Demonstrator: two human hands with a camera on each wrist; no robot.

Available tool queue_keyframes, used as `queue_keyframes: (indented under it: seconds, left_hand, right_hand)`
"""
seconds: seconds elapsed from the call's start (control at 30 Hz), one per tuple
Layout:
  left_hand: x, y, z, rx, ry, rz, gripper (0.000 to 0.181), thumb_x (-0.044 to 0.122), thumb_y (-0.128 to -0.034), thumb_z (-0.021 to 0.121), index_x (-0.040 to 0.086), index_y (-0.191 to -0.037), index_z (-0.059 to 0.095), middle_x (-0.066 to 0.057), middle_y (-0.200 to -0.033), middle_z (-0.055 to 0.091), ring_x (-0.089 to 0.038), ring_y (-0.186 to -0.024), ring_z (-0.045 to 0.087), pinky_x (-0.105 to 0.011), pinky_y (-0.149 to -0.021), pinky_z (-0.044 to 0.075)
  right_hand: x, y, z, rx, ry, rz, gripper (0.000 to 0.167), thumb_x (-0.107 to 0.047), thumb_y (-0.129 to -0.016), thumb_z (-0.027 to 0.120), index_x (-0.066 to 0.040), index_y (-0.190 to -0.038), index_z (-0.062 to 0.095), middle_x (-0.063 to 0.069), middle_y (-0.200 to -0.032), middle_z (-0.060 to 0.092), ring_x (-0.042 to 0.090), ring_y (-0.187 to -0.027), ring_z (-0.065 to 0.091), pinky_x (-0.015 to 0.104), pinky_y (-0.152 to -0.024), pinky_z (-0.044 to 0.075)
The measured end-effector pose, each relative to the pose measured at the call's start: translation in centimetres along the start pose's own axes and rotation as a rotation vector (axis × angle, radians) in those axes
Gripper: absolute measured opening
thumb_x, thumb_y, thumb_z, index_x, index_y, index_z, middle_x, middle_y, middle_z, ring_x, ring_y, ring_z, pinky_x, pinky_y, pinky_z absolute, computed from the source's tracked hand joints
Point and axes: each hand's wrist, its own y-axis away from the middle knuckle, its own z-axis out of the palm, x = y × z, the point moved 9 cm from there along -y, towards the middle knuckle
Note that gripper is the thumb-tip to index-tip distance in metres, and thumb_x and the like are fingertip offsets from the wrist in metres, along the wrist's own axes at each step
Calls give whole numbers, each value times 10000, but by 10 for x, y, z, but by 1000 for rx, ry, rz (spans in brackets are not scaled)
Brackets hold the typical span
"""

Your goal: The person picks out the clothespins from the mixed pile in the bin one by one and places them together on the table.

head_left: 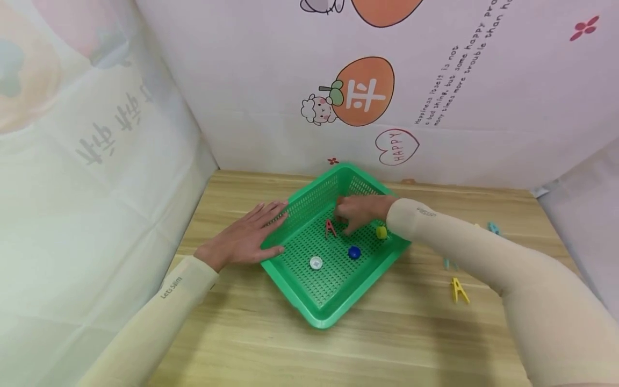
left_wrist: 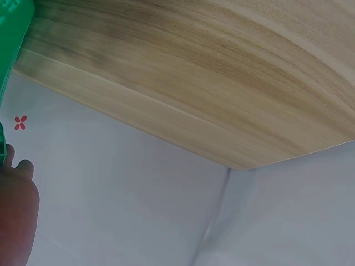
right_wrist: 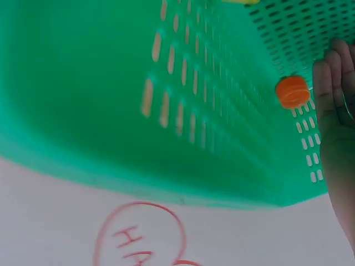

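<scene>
A green perforated basket (head_left: 324,317) sits on the wooden table. My left hand (head_left: 246,236) rests on its left rim, fingers straight; the left wrist view catches only part of that hand (left_wrist: 16,205). Inside the basket, my right hand (head_left: 358,210) reaches toward the far corner with bent fingers, thumb apart, and no held thing visible. Beside its fingers in the right wrist view lies an orange bottle cap (right_wrist: 292,92). A red clothespin (head_left: 330,228) lies just left of the thumb. Nearby are a blue cap (head_left: 354,252), a white cap (head_left: 316,263) and a yellow cap (head_left: 381,232).
Right of the basket, a yellow clothespin (head_left: 458,290) and a light-blue piece (head_left: 493,228) lie on the table (head_left: 271,349). Small teal tips (head_left: 447,263) show beside the right sleeve, which hides part of that area. Printed cloth walls (head_left: 271,134) stand behind and at the sides.
</scene>
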Motion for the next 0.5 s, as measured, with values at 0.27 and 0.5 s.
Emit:
queue_keyframes:
  seconds: [0.27, 0.5]
  left_hand:
    - [2, 0, 3, -4, 2, 2, 881, 613, -1097, 480, 50, -1731, 243, -110, -1855, 62, -325, -1721, 95, -502, -1413, 97]
    - [1, 1, 0, -10, -8, -9, 886, 623, -1091, 474, 67, -1737, 232, -97, -1858, 56, -287, -1726, 61, -489, -1415, 83]
  right_hand:
    - [-27, -25, 1, 8, -17, -48, 377, -333, -998, 779, -101, -1295, 761, 13, -1154, 747, 91, -957, 665, 288, -848, 609]
    - [-27, -29, 0, 4, 39, 12, 304, -374, -974, 821, -132, -1148, 764, -15, -1031, 728, 84, -848, 640, 264, -761, 590]
